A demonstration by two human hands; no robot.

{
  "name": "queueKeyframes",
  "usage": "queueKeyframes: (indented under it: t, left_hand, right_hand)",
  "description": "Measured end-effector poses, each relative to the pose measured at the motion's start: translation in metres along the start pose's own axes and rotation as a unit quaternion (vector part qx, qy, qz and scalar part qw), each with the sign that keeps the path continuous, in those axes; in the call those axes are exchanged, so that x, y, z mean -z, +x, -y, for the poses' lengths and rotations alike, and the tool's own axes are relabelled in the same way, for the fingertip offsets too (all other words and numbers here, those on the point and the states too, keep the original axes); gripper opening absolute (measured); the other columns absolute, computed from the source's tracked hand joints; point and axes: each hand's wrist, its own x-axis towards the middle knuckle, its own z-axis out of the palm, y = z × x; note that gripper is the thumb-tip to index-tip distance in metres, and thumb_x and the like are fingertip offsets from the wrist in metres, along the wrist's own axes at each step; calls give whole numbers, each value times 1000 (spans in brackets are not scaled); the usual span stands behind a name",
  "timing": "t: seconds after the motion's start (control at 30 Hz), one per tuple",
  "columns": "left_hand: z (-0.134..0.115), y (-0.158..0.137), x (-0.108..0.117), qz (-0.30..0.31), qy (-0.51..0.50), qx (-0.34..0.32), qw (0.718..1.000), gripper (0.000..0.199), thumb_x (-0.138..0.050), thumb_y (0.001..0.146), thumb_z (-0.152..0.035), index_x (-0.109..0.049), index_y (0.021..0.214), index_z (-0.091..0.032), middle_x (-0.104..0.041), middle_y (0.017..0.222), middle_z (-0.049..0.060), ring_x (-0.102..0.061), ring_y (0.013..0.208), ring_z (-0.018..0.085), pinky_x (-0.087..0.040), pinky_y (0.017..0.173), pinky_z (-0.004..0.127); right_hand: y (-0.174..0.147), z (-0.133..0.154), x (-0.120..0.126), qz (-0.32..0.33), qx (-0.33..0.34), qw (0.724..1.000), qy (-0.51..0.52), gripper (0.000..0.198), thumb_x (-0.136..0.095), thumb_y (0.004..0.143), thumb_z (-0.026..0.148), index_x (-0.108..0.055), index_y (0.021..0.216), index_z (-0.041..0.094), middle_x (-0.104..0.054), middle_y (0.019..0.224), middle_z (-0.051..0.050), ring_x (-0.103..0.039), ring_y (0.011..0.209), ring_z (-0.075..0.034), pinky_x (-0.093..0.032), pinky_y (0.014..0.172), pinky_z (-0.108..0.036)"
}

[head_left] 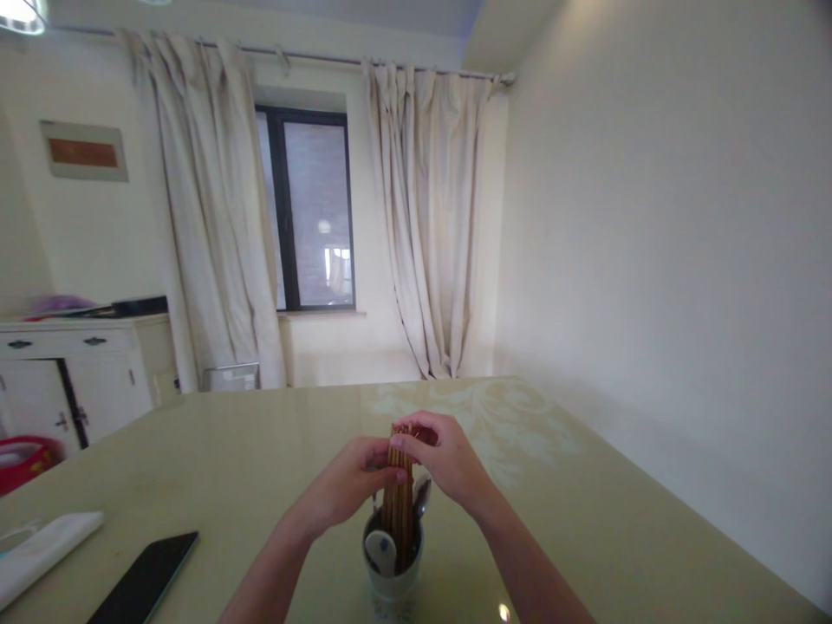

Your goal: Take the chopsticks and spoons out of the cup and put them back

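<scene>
A bundle of brown chopsticks [398, 511] stands upright in a pale patterned cup [393, 589] near the front of the table. My left hand [354, 481] closes on the bundle from the left, its thumb across the front. From the right, my right hand [435, 451] wraps the upper ends, thumb and fingers around the tips. In the same cup, a white spoon [380, 553] with a blue mark leans at the front. A shiny metal spoon [422, 496] sticks out on the right, under my right hand. The lower ends of the chopsticks are hidden inside the cup.
The glossy pale green table [273, 459] meets a bare wall on the right. A black phone [146, 579] and a white object [48, 555] lie at the left. Beyond are a white cabinet [104, 390], a red basket [29, 464] and curtains [429, 217] beside a window.
</scene>
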Motion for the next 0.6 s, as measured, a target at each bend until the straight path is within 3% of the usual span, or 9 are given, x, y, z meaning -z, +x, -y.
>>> queueKeyframes:
  t: [0.17, 0.43, 0.6]
  left_hand:
    - [-14, -5, -2, -24, 83, -1, 996, 18, -62, 86, -29, -74, 84, -16, -73, 82, 1, -62, 78, 17, -46, 74, 26]
    - [-32, -11, -5, -61, 106, -56, 991, 22, -59, 92, -23, -79, 101, -20, -79, 100, 3, -69, 96, 20, -50, 95, 31]
    - [-44, -16, -12, -24, 88, -52, 994, 20, -60, 95, -29, -75, 102, -18, -76, 98, 3, -66, 91, 19, -51, 83, 28]
  right_hand:
    - [-1, 9, -1, 12, 29, 999, -12, 16, -75, 87, 31, -82, 85, 16, -71, 77, -1, -61, 72, -16, -44, 66, -26]
    - [-8, 35, -1, -58, 78, 995, -12, 12, -74, 88, 24, -81, 82, 18, -67, 77, -1, -61, 71, -15, -45, 64, -25]
    - [-20, 62, 9, -96, 123, 988, 7, 12, -74, 92, 27, -82, 87, 19, -68, 85, -2, -64, 76, -15, -50, 66, -26]
